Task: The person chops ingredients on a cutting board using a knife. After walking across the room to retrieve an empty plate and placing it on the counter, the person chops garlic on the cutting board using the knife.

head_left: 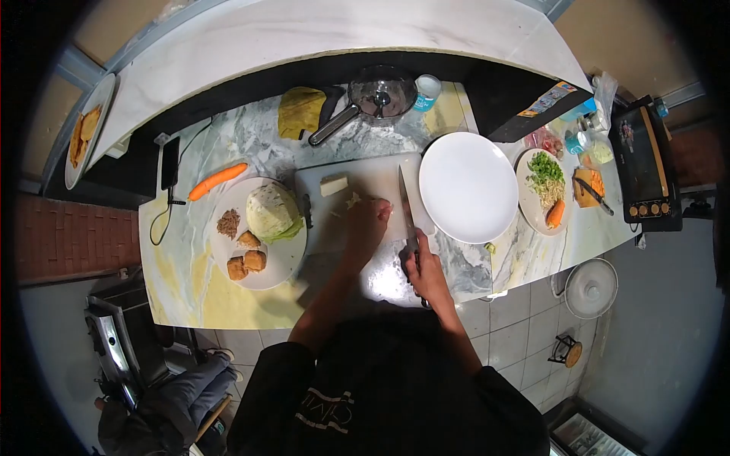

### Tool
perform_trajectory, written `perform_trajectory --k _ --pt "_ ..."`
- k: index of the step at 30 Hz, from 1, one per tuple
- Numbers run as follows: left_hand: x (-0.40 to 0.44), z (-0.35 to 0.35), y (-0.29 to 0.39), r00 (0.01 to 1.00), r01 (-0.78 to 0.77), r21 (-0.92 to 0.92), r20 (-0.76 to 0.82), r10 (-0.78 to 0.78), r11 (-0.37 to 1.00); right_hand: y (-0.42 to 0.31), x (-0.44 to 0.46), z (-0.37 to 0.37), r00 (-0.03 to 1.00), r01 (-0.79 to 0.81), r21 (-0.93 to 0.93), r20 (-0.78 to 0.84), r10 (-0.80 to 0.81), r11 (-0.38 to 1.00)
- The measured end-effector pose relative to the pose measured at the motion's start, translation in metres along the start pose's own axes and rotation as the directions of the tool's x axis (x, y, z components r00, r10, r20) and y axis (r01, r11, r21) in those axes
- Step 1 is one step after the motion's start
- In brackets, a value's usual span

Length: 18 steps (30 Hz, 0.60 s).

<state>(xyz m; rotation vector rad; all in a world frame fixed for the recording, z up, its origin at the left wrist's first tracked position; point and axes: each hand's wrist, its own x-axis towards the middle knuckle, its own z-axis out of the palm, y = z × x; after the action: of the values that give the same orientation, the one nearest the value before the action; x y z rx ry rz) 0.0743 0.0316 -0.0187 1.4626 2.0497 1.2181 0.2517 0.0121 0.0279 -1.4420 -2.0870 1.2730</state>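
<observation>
My right hand (426, 272) is closed round the dark handle of a long knife (407, 201), whose blade points away from me over the right part of a white cutting board (312, 220). Over the middle of the board is my left hand (369, 224), its fingers curled near small pale pieces; a reddish spot shows at the fingertips, and I cannot make out what they hold. A pale block (334, 185) lies on the board beyond that hand. Left of the board, a plate (281, 270) bears a cut cabbage (271, 212), brown fried pieces (246, 262) and shredded brown food (228, 223).
An empty white plate (468, 188) adjoins the board's right side. Farther right are a plate of chopped greens (545, 169) and an oven (646, 167). A pan (380, 95) and yellow cloth (299, 112) lie behind. A carrot (218, 181) is left. A person (163, 403) sits lower left.
</observation>
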Motion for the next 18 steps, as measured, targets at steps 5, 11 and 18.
perform_trajectory --k 5,11,18 --pt "-0.008 -0.016 0.029 1.0 -0.025 0.253 0.024 0.019 0.967 -0.005 0.001 -0.002 0.993 0.111 0.018 0.047 -0.111 0.994" --pt "-0.025 -0.011 0.025 0.988 0.037 0.127 0.147 -0.056 0.991 -0.012 0.0 -0.001 0.994 0.033 -0.013 0.102 -0.031 0.999" --pt "-0.02 -0.017 0.018 0.977 -0.19 0.236 0.144 0.159 0.953 -0.012 0.005 0.003 0.994 -0.012 0.007 0.107 0.012 1.0"
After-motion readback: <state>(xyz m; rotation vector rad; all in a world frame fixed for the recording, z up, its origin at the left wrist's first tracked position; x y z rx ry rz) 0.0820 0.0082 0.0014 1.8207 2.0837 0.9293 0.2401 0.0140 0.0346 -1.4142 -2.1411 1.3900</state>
